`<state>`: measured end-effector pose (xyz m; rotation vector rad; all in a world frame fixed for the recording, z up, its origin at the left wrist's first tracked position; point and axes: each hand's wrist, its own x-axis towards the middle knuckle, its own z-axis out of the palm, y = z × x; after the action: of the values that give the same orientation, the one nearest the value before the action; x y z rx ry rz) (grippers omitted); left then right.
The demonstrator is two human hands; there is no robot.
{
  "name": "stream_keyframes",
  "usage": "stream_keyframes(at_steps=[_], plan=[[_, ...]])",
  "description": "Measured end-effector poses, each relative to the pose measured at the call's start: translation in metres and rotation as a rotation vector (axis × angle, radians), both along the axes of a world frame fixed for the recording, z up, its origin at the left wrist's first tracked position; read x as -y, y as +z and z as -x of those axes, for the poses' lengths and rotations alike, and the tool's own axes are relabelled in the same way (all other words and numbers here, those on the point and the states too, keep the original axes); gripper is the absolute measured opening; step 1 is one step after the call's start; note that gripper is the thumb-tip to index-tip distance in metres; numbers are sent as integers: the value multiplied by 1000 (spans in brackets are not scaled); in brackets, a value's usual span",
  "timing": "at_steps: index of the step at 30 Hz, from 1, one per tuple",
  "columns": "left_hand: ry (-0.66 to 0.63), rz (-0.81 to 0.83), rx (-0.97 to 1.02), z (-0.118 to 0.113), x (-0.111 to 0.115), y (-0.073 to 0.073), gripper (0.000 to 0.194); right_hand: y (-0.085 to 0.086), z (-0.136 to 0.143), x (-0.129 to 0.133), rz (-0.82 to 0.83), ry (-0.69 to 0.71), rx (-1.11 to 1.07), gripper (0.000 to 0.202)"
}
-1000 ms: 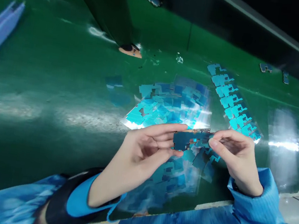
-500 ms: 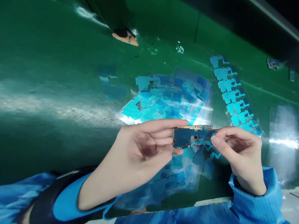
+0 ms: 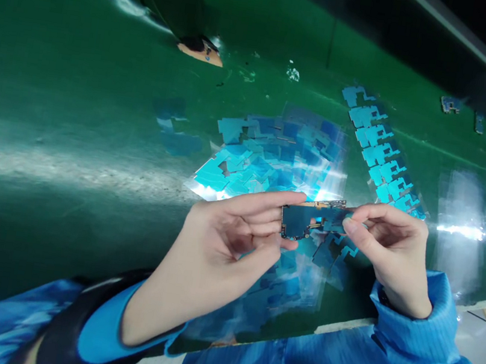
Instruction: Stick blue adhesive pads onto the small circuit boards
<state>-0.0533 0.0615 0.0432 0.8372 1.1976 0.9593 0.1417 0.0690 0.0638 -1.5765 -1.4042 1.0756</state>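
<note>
Two hands are joined by one circuit board (image 3: pixel 296 219), which is held up above the table (image 3: pixel 78 90); its long axis is set roughly left to right, the right end carried slightly higher in view; by the left hand (image 3: pixel 219 245) the broad left end is clamped, its fingers being laid along the upper and lower edges; by the right hand (image 3: pixel 388 252) the narrower right end is met, thumb and forefinger being pinched together on it, though whether a thin film is also caught there cannot be told; thus the board is placed to the right of the left fingers and to the left of the right ones, neither hand being nearer; beyond it, blue film pieces (image 3: pixel 245 167) are spread in a heap, and a strip of film pieces (image 3: pixel 372 156) is laid slantwise.
</note>
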Motion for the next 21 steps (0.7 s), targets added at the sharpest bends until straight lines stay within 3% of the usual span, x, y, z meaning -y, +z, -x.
stream_keyframes(at_steps=[12, 21], plan=[[13, 23, -17, -2, 1, 8, 28, 0, 1, 0, -15, 8, 7, 10], [-30, -72, -32, 0, -1, -7, 30, 1, 1, 1, -10, -6, 17, 10]])
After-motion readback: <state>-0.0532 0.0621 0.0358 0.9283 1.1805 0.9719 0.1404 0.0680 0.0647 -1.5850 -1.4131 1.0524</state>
